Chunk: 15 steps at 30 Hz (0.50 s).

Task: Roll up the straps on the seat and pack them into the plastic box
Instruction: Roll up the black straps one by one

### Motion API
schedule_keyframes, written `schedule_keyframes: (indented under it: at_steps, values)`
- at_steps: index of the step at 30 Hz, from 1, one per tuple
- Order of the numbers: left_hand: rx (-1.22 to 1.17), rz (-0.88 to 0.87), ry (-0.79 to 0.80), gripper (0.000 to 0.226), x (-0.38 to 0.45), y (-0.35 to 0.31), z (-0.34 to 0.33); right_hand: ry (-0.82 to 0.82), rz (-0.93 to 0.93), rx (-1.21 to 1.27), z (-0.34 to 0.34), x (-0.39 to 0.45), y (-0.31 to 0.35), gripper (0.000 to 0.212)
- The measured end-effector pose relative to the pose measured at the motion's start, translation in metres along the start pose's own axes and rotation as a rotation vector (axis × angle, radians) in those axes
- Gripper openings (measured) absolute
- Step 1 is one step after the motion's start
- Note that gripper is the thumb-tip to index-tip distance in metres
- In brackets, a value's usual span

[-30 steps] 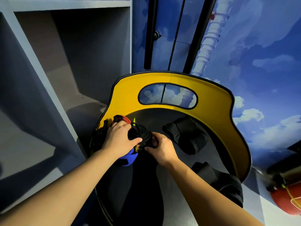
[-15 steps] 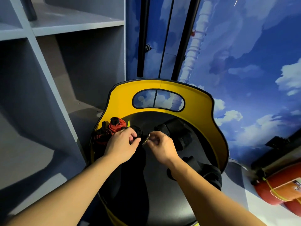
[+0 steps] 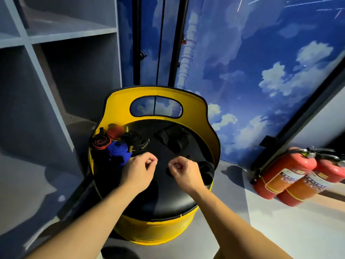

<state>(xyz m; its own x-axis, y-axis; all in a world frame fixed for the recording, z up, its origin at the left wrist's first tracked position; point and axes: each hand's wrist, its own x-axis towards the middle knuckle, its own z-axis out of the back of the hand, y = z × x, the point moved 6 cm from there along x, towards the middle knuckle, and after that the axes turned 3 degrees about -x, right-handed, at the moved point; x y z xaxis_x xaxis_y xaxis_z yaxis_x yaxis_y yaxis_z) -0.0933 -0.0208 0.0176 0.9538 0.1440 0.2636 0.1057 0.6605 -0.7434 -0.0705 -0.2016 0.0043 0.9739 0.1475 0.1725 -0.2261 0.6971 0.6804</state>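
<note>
From the head view, a round black seat [image 3: 164,199] with a yellow backrest [image 3: 119,107] stands on a grey floor, between a grey shelf unit [image 3: 56,71] on the left and a blue cloud-painted wall [image 3: 261,71] on the right, where red fire extinguishers [image 3: 285,176] lie. Rolled straps cluster at the seat's far left: red [image 3: 101,143], blue [image 3: 118,149] and black [image 3: 137,140]; loose black straps [image 3: 171,137] lie farther right. Half a second ago both hands pinched the black roll; now the left hand [image 3: 139,170] and right hand [image 3: 183,171] hover near the seat's middle, apart, fingers curled, gripping nothing. The near half of the seat lies bare, the backrest closing off the far edge
</note>
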Motion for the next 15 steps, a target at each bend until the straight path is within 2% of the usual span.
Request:
schedule_keyframes:
  at_steps: [6,15]
  values:
    - [-0.019,-0.011,0.059,0.007,-0.017,-0.019,-0.021,0.027,-0.039,-0.070,0.023,-0.032,-0.026,0.006]
    - [-0.049,0.165,0.200,0.007,-0.001,-0.010,-0.065,0.007,-0.166,-0.111,0.054,-0.027,-0.088,0.008]
